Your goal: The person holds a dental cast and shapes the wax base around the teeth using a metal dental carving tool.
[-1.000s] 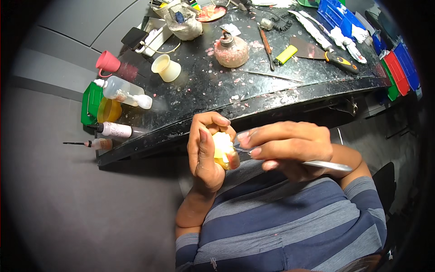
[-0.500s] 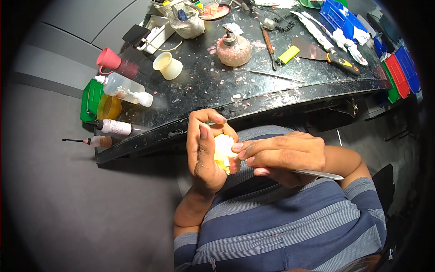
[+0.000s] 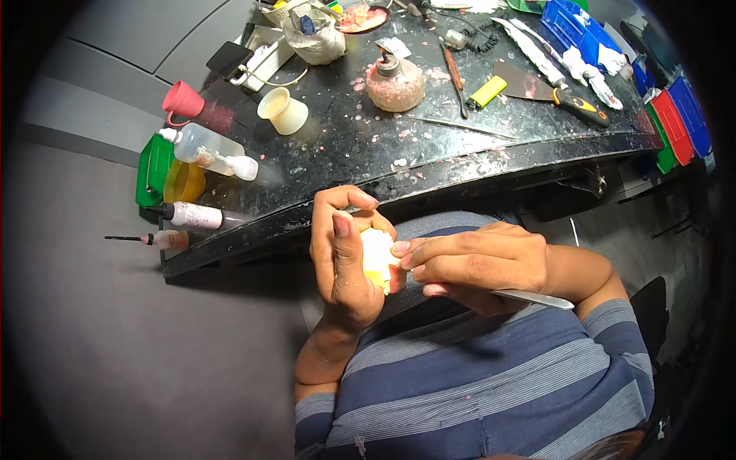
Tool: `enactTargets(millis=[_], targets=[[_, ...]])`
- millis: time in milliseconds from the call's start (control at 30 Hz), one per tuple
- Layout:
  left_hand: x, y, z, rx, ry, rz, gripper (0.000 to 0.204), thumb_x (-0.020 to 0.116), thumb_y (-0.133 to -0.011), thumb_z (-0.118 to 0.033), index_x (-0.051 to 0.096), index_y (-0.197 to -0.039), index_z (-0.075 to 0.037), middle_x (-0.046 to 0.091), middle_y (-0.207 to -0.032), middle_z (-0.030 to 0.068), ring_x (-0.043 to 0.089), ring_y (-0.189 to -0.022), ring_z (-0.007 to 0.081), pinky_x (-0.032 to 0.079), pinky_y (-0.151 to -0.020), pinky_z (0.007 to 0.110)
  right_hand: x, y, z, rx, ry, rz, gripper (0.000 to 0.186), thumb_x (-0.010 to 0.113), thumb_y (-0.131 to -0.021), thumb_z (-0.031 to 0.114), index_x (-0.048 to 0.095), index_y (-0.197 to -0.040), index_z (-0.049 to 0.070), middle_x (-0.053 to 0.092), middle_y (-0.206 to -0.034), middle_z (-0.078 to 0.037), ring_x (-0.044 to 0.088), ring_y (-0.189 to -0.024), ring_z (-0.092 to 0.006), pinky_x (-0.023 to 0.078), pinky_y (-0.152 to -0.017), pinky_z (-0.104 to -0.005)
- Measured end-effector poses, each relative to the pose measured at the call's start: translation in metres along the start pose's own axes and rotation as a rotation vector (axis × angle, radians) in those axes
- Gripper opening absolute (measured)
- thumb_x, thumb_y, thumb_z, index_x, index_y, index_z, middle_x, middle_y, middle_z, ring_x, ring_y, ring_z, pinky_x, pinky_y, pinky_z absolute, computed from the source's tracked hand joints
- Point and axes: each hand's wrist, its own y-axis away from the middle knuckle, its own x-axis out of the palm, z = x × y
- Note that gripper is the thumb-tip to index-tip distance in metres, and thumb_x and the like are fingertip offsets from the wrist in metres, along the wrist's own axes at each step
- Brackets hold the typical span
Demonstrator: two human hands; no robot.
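Note:
Just in front of the bench edge, my left hand [image 3: 337, 264] is closed around a small white and yellow piece [image 3: 376, 249]. Bright glare washes out its surface, so its exact kind cannot be made out. My right hand [image 3: 491, 261] grips a slim metal hand tool [image 3: 540, 298], whose flat, rounded end sticks out below the palm toward my right forearm. The fingertips of that hand meet the right side of the piece. Those fingers hide the tool's working tip.
On the black bench [image 3: 322, 161] stand a pink-spattered burner [image 3: 395, 86], a cream cup [image 3: 284, 113] and a squeeze bottle [image 3: 211, 148]. A yellow lighter [image 3: 487, 92], a scraper [image 3: 580, 107] and a thin metal rod [image 3: 460, 126] lie to the right. Pink crumbs are scattered about.
Both hands have shifted slightly left together with the piece. The exposed end of the metal tool has moved a little left and down.

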Motion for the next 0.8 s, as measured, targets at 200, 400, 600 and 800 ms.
enactTargets(millis=[200, 400, 600, 800], targets=[[-0.0008, 0.0000, 0.0009, -0.032, 0.039, 0.007, 0.048, 0.026, -0.113, -0.044, 0.042, -0.115, 0.001, 0.057, -0.064, 0.0120, 0.045, -0.053, 0.0108, 0.034, -0.053, 0.022, -0.0019, 0.0009, -0.0013, -0.018, 0.014, 0.021, 0.022, 0.080, -0.085, 0.002, 0.070, -0.103, -0.008, 0.075, -0.099, -0.020, 0.077, -0.082, -0.0261, 0.065, -0.069, -0.0314], [-0.0003, 0.0005, -0.0016, -0.096, 0.179, 0.014, 0.047, 0.026, -0.113, -0.043, 0.043, -0.114, 0.001, 0.056, -0.064, 0.0122, 0.045, -0.052, 0.0110, 0.033, -0.052, 0.022, -0.0048, -0.0001, 0.0011, -0.017, 0.008, 0.052, 0.022, 0.079, -0.085, 0.001, 0.070, -0.103, -0.008, 0.074, -0.100, -0.022, 0.077, -0.081, -0.0276, 0.066, -0.066, -0.0318], [-0.0018, -0.0001, 0.0002, -0.091, 0.221, 0.042, 0.046, 0.024, -0.114, -0.040, 0.043, -0.114, 0.002, 0.053, -0.064, 0.0113, 0.045, -0.051, 0.0109, 0.033, -0.050, 0.023, -0.0027, 0.0029, -0.0011, -0.041, 0.008, 0.030, 0.021, 0.079, -0.085, 0.000, 0.070, -0.102, -0.008, 0.074, -0.100, -0.023, 0.077, -0.081, -0.0275, 0.066, -0.067, -0.0319], [-0.0022, 0.0001, 0.0028, -0.096, 0.238, 0.048, 0.048, 0.022, -0.114, -0.039, 0.043, -0.115, 0.004, 0.051, -0.065, 0.0106, 0.046, -0.051, 0.0114, 0.033, -0.049, 0.024, -0.0002, 0.0060, -0.0031, -0.063, 0.015, 0.011, 0.019, 0.079, -0.086, 0.001, 0.071, -0.100, -0.008, 0.074, -0.099, -0.022, 0.077, -0.080, -0.0269, 0.065, -0.066, -0.0312]])
